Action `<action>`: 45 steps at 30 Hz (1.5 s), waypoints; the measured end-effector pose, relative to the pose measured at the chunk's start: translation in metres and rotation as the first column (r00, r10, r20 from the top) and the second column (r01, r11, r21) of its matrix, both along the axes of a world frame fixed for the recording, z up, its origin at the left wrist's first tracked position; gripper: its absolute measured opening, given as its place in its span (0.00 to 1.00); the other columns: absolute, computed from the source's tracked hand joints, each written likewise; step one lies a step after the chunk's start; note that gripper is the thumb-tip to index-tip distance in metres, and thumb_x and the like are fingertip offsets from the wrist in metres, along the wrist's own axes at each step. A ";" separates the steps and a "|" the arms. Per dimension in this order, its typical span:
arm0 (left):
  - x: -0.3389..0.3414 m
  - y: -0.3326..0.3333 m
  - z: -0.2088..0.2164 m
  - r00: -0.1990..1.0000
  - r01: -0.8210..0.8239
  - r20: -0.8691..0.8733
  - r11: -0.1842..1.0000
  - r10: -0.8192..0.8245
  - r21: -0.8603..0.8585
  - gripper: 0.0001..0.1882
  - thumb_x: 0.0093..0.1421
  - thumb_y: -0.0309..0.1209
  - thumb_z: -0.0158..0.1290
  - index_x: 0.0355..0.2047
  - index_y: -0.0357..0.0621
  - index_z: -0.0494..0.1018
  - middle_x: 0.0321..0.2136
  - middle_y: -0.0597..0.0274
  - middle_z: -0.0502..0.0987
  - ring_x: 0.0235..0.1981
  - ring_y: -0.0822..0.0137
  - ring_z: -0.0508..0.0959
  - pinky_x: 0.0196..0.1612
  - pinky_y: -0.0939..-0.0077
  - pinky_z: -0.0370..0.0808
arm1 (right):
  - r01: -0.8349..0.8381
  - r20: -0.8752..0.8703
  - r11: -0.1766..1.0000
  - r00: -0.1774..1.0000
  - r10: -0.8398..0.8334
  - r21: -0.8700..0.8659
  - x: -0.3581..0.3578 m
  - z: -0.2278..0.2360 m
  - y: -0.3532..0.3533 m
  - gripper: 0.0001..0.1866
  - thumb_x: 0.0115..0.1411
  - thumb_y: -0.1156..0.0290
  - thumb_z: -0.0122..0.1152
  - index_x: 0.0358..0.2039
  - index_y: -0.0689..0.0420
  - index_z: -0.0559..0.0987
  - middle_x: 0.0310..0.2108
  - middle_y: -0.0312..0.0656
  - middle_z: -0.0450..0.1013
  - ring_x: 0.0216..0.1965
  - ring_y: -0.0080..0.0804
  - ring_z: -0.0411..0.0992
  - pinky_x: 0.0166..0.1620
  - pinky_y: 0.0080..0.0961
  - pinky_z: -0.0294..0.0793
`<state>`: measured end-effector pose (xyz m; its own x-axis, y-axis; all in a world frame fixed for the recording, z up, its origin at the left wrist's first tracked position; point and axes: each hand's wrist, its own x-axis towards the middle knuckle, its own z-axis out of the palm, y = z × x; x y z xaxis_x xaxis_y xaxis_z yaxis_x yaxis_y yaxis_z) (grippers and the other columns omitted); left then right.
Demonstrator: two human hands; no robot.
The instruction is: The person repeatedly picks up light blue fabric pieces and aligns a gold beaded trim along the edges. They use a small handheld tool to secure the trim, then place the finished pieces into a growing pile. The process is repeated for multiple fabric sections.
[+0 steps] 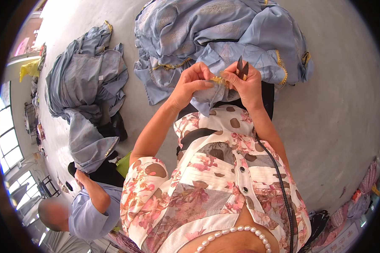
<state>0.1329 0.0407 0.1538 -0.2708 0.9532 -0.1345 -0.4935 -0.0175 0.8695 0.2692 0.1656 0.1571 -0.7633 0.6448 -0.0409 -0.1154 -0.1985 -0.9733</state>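
My left hand point(193, 83) is closed, pinching the gold-trimmed edge of a light blue garment point(210, 98). Close beside it, my right hand point(248, 87) holds small dark thread snips point(242, 69) whose blades point away from me. The thumb and fingertips of that same hand are also at the gold trim point(218, 80), so the edge runs between both hands. The garment drapes over my lap. Just beyond my hands lies a large pile of blue cloth point(223, 21) with gold braid along some edges. Any loose thread is too small to make out.
To the left, a seated person point(95, 206) in a light blue top has blue cloth on the lap. Another heap of blue garments point(86, 71) lies on the grey floor point(333, 118) before that person. A black cord point(278, 177) hangs down my front. Bundled fabrics point(340, 217) lie at the right rim.
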 end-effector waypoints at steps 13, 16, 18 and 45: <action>0.005 0.002 0.015 0.999 -0.032 -0.021 0.991 0.030 -0.130 0.19 0.46 0.20 0.62 0.37 0.46 0.67 0.32 0.67 0.76 0.34 0.80 0.75 0.37 0.89 0.70 | 0.037 -0.105 0.995 0.994 -0.028 0.088 0.019 0.018 0.019 0.11 0.58 0.72 0.59 0.39 0.61 0.71 0.23 0.34 0.70 0.22 0.15 0.65 0.25 0.12 0.63; 0.003 0.002 0.015 0.999 -0.026 0.037 0.991 0.031 -0.131 0.21 0.46 0.20 0.62 0.40 0.45 0.68 0.34 0.67 0.76 0.35 0.79 0.76 0.38 0.88 0.71 | -0.071 0.203 0.915 0.979 -0.012 0.397 0.039 0.019 0.019 0.11 0.59 0.72 0.57 0.39 0.62 0.70 0.24 0.35 0.71 0.24 0.15 0.65 0.29 0.13 0.65; 0.000 0.001 0.013 0.999 -0.015 0.046 0.992 0.021 -0.124 0.22 0.45 0.19 0.62 0.41 0.44 0.69 0.34 0.66 0.77 0.36 0.78 0.76 0.39 0.88 0.71 | -0.145 0.249 0.921 0.967 0.055 0.361 0.043 0.018 0.016 0.11 0.59 0.71 0.57 0.37 0.64 0.70 0.25 0.36 0.71 0.24 0.15 0.65 0.29 0.13 0.66; -0.010 0.017 0.035 0.953 0.213 -0.143 0.927 -0.267 -0.309 0.30 0.44 0.21 0.60 0.51 0.37 0.67 0.32 0.64 0.77 0.34 0.78 0.74 0.41 0.87 0.68 | -0.231 0.204 0.912 0.964 0.169 0.338 0.038 0.005 0.017 0.12 0.55 0.68 0.63 0.33 0.63 0.73 0.23 0.38 0.74 0.25 0.18 0.71 0.29 0.16 0.70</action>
